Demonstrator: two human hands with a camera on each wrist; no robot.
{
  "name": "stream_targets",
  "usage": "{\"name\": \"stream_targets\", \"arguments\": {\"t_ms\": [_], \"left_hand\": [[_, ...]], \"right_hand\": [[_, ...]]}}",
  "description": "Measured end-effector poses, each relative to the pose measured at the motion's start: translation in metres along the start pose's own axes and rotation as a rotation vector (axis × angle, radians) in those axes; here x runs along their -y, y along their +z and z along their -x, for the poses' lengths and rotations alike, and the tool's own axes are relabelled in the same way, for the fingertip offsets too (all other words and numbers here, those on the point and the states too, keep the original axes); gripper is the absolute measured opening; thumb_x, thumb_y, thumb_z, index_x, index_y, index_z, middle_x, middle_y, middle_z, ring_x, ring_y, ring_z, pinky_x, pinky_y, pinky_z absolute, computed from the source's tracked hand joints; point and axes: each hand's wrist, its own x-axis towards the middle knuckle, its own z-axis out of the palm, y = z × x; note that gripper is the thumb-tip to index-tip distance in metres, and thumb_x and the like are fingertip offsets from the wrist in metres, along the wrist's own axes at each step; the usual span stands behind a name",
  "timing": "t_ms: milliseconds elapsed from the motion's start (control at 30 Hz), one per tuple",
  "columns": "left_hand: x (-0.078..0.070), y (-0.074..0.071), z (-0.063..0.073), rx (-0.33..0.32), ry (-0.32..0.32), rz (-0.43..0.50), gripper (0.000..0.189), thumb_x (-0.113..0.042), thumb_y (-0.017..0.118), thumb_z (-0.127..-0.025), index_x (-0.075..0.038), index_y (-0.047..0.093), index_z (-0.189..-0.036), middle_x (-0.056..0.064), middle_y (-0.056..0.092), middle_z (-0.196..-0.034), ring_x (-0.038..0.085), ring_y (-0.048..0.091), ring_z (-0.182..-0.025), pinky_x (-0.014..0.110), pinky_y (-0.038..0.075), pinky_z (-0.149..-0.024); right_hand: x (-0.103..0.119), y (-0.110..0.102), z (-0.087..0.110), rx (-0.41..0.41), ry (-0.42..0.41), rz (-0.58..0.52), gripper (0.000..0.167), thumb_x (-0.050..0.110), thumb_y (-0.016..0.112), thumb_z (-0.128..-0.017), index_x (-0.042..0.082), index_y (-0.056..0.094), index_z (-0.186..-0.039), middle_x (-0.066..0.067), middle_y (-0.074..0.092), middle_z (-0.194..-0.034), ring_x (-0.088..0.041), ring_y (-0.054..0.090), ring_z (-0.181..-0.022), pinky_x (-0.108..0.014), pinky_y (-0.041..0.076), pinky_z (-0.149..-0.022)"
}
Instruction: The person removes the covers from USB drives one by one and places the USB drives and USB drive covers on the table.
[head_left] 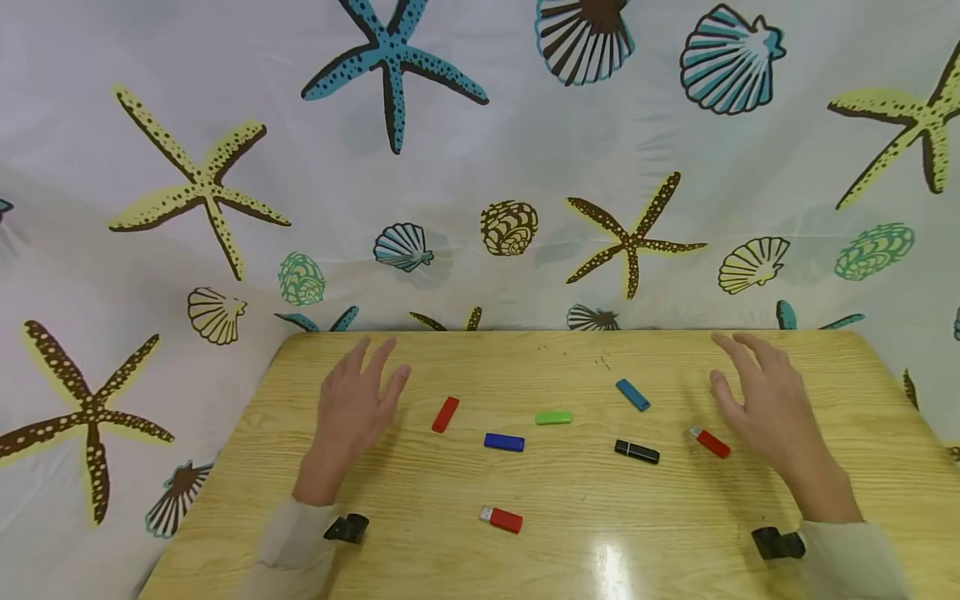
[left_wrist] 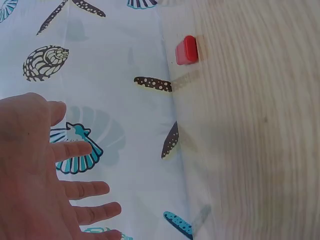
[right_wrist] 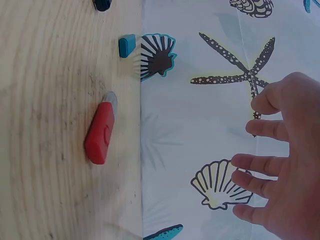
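Observation:
Both hands hover over a wooden table with nothing in them. My left hand (head_left: 352, 408) is spread at the left, nearest a red USB stick (head_left: 446, 414). At the right my right hand (head_left: 772, 408) has its fingers loosely extended, beside a red USB stick (head_left: 709, 442) with its metal plug bare. Between the hands lie a dark blue USB stick (head_left: 504, 442), a green one (head_left: 553, 418), a black one (head_left: 637, 452) and a teal one (head_left: 633, 395). Closer to me is another red USB stick (head_left: 501, 519), its plug showing.
The wooden table (head_left: 420, 550) ends at the back against a white curtain (head_left: 480, 167) printed with starfish and shells. Curtain also hangs along both sides. Each wrist wears a small black mount, the left mount (head_left: 347, 527) and the right mount (head_left: 778, 543).

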Motion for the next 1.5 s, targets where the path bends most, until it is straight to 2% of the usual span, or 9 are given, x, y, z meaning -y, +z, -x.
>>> {"name": "stream_targets", "arguments": {"t_ms": [267,500,700,900,1033,1267,1500], "left_hand": [[-0.01,0.008,0.002,-0.02,0.008,0.068,0.057,-0.046,0.046,-0.109,-0.011,0.047,-0.153,0.027,0.04,-0.155,0.053,0.042,-0.135,0.073,0.038,-0.101],[-0.018,0.018,0.004,-0.131,0.063,0.149,0.051,-0.038,0.054,-0.107,-0.006,0.054,-0.147,0.025,0.049,-0.147,0.051,0.052,-0.126,0.07,0.043,-0.097],[-0.028,0.025,0.005,-0.174,0.093,0.204,0.047,-0.034,0.06,-0.105,-0.006,0.058,-0.142,0.021,0.055,-0.14,0.046,0.055,-0.123,0.064,0.046,-0.098],[-0.037,0.034,0.004,-0.188,0.112,0.253,0.044,-0.033,0.061,-0.105,-0.005,0.06,-0.14,0.018,0.058,-0.136,0.041,0.057,-0.122,0.059,0.048,-0.099],[-0.042,0.039,0.004,-0.188,0.104,0.294,0.043,-0.032,0.061,-0.105,-0.006,0.06,-0.139,0.016,0.058,-0.136,0.038,0.058,-0.123,0.057,0.049,-0.099],[-0.049,0.044,0.002,-0.188,0.1,0.383,0.039,-0.028,0.061,-0.105,-0.008,0.061,-0.138,0.013,0.059,-0.134,0.036,0.061,-0.112,0.052,0.053,-0.089],[-0.057,0.048,0.003,-0.18,0.114,0.44,0.04,-0.027,0.065,-0.103,-0.009,0.061,-0.139,0.013,0.06,-0.134,0.035,0.062,-0.111,0.052,0.054,-0.085]], "right_hand": [[0.005,0.01,0.003,-0.024,0.004,-0.098,0.043,0.013,0.062,-0.099,0.002,0.057,-0.14,-0.028,0.055,-0.134,-0.053,0.047,-0.122,-0.073,0.037,-0.094],[0.01,0.019,0.005,-0.054,-0.001,-0.167,0.04,0.009,0.066,-0.097,0.0,0.061,-0.136,-0.027,0.059,-0.128,-0.049,0.051,-0.117,-0.069,0.042,-0.091],[0.014,0.029,0.006,-0.057,-0.009,-0.185,0.04,0.009,0.068,-0.096,0.0,0.062,-0.134,-0.025,0.061,-0.125,-0.047,0.053,-0.117,-0.067,0.044,-0.091],[0.017,0.036,0.007,-0.042,0.002,-0.221,0.041,0.01,0.07,-0.096,0.001,0.062,-0.136,-0.023,0.062,-0.123,-0.042,0.057,-0.112,-0.064,0.047,-0.087],[0.017,0.039,0.009,-0.029,0.014,-0.243,0.042,0.009,0.072,-0.096,0.0,0.062,-0.135,-0.022,0.063,-0.123,-0.039,0.059,-0.108,-0.061,0.049,-0.084],[0.017,0.049,0.007,0.02,0.051,-0.275,0.042,0.01,0.072,-0.096,-0.002,0.061,-0.135,-0.023,0.063,-0.121,-0.04,0.062,-0.104,-0.06,0.051,-0.086],[0.019,0.058,0.003,0.083,0.1,-0.31,0.042,0.012,0.074,-0.096,-0.002,0.061,-0.134,-0.024,0.065,-0.118,-0.039,0.062,-0.104,-0.058,0.051,-0.089]]}}
